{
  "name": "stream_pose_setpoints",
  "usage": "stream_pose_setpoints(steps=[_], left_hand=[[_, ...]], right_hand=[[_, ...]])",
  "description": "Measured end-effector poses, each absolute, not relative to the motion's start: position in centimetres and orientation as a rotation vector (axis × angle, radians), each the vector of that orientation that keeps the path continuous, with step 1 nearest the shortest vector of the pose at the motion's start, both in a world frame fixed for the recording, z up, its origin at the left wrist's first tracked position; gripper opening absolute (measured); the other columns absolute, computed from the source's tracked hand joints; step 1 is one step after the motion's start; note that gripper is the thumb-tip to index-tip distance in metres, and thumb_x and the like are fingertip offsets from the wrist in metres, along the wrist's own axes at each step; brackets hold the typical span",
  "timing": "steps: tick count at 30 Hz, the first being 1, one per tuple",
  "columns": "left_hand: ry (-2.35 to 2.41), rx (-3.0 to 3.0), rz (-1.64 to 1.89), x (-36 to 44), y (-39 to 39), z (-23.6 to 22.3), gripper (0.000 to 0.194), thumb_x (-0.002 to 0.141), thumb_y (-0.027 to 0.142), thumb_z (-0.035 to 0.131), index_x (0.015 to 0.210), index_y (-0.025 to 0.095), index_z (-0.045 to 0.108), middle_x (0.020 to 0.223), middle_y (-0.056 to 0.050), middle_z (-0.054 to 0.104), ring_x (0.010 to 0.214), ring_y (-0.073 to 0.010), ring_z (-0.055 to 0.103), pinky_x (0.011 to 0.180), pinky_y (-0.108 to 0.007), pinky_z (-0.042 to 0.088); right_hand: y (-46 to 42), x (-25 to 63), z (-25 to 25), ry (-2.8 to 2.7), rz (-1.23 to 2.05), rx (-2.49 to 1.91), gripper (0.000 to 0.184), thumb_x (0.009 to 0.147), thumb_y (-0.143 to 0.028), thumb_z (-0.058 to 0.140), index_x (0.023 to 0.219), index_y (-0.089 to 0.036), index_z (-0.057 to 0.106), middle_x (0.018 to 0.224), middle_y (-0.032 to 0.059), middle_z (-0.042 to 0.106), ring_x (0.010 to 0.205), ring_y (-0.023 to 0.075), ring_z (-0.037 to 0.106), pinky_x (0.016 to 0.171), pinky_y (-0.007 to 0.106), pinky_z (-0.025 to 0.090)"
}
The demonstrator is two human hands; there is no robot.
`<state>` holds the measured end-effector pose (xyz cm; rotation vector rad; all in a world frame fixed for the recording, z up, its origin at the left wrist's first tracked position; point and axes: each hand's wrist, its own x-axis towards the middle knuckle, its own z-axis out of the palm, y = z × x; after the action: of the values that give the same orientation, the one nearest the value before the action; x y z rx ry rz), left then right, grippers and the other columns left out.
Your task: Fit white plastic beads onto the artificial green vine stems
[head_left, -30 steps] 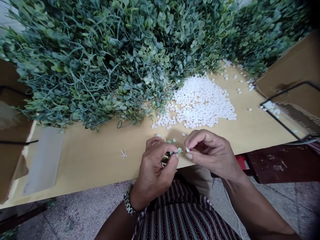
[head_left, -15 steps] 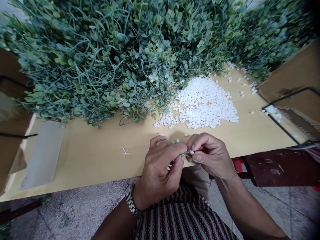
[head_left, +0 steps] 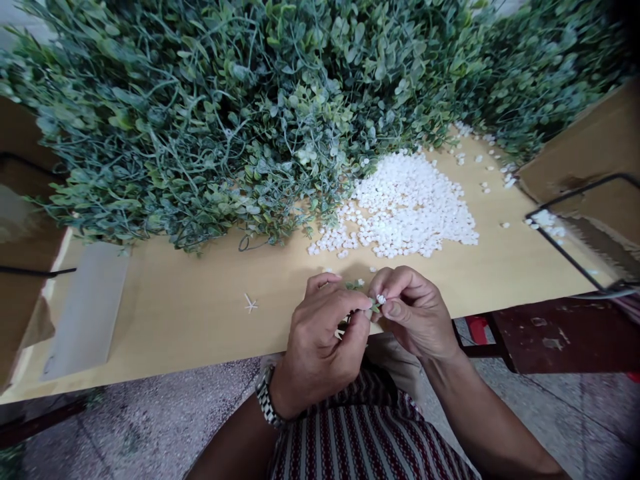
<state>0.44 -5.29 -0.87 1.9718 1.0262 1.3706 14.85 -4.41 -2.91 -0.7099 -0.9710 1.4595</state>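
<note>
Between thumb and forefinger, my left hand (head_left: 325, 337) pinches a small green leafy sprig (head_left: 374, 306). My right hand (head_left: 417, 310) pinches a tiny white bead-like piece (head_left: 381, 299) at the sprig's tip, and the fingertips of both hands nearly touch. More leaves with a white bit (head_left: 356, 284) stick out behind the left fingers; the rest of the stem is hidden by that hand. Just beyond my hands lies a spread heap of small white pieces (head_left: 415, 207) on the tabletop (head_left: 190, 300).
A large mass of artificial greenery (head_left: 225, 120) fills the back of the table. Left of my hands lies a small white star-shaped piece (head_left: 251, 303). A translucent strip (head_left: 85, 313) rests at the left end. Cardboard (head_left: 595, 147) with a black wire frame (head_left: 580, 193) stands at right.
Both hands have shifted very slightly, the right one a little to the left. The sprig's leaves and the white piece show a bit more clearly between the fingertips.
</note>
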Motion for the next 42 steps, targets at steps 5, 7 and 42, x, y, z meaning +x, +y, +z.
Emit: stream_pose_setpoints(steps=[5,7,42], left_hand=[[1.059,1.961,1.370,0.7,-5.3,-0.8,0.016,0.076,0.003,0.054,0.077,0.019,0.056,0.064,0.004,0.061,0.060,-0.0095,0.055,0.089,-0.037,0.046],[1.058,1.964,1.376,0.8,-5.3,-0.8,0.016,0.076,0.002,0.054,0.077,0.018,0.056,0.064,0.004,0.061,0.060,-0.0095,0.055,0.088,-0.036,0.046],[0.964,2.083,1.377,0.3,-5.3,-1.3,0.022,0.074,-0.004,0.051,0.079,0.017,0.055,0.066,-0.001,0.058,0.066,-0.0124,0.054,0.082,-0.037,0.050]], right_hand=[[-4.4,14.5,-3.0,-0.866,1.521,-0.686,0.016,0.067,-0.020,0.077,0.067,-0.019,0.061,0.068,-0.0025,0.060,0.050,0.0065,0.057,0.048,0.018,0.048],[-4.5,14.4,-3.0,-0.847,1.523,-0.699,0.017,0.066,-0.021,0.078,0.066,-0.019,0.061,0.068,-0.0024,0.060,0.050,0.0067,0.056,0.048,0.019,0.049],[-5.6,14.5,-3.5,-1.340,0.951,-0.827,0.015,0.079,-0.012,0.063,0.087,-0.024,0.065,0.079,0.0028,0.062,0.076,0.0158,0.059,0.065,0.029,0.049]])
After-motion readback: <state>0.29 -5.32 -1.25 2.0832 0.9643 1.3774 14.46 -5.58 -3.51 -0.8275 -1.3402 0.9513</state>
